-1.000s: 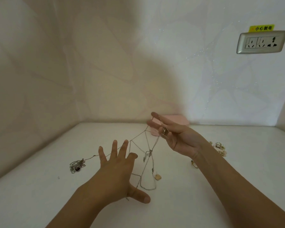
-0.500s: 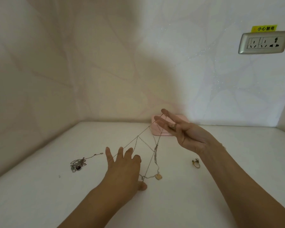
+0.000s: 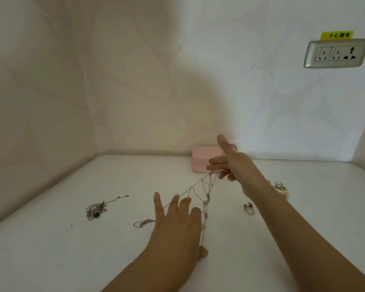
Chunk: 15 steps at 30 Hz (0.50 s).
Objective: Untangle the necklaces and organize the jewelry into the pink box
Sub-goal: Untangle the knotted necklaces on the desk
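Thin tangled necklaces (image 3: 204, 192) stretch as a web of chains between my two hands above the white tabletop. My right hand (image 3: 232, 165) is raised in front of the closed pink box (image 3: 199, 159), fingers outstretched, and the strands gather at its middle fingers. My left hand (image 3: 177, 226) hovers lower with fingers spread. One strand runs across its fingers and another drops beside its thumb, carrying a small pendant. A short clasp end (image 3: 143, 223) lies on the table left of that hand.
A bunched silver necklace with a dark pendant (image 3: 95, 210) lies at the left. A gold ring (image 3: 249, 208) and a cluster of rings (image 3: 281, 189) lie at the right, beside my right forearm. Walls close the back and left; a socket (image 3: 336, 53) is on the wall.
My right hand moved farther back toward the pink box and turned, drawing the chains out longer. A clasp end now lies on the table left of my left hand.
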Each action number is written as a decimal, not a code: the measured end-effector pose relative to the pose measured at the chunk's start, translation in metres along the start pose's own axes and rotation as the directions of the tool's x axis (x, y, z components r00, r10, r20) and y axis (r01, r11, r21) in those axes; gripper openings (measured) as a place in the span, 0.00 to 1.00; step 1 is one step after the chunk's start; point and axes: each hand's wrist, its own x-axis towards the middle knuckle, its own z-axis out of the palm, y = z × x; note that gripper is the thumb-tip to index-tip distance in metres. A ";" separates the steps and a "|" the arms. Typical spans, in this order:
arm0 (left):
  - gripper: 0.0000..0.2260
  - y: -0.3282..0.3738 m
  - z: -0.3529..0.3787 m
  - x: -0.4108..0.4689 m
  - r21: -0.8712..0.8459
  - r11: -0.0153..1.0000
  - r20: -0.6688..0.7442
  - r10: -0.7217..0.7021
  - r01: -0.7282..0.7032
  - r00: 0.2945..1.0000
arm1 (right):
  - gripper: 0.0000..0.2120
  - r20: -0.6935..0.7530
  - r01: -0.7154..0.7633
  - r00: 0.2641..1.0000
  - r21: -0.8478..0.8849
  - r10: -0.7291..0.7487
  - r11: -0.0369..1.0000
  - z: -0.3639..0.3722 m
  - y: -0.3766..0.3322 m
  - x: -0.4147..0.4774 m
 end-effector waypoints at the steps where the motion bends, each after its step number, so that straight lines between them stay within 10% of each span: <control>1: 0.28 0.005 0.001 -0.001 -0.012 1.000 -0.012 0.027 -0.028 1.000 | 0.34 -0.055 0.044 0.997 -0.159 -0.054 0.986 0.001 0.002 0.000; 5: 0.23 0.012 0.003 -0.003 -0.096 0.991 -0.017 0.095 -0.096 0.995 | 0.37 -0.097 0.069 0.989 -0.358 -0.111 0.931 -0.001 0.006 0.004; 10: 0.19 0.002 0.005 -0.004 -0.335 0.935 0.004 0.127 -0.118 0.992 | 0.42 0.172 -0.037 0.985 0.115 0.017 0.993 -0.002 -0.006 -0.001; 15: 0.15 -0.010 0.007 0.003 -0.493 0.865 -0.109 0.046 -0.094 0.993 | 0.47 0.422 -0.015 0.903 0.214 -0.078 0.977 0.000 -0.020 -0.020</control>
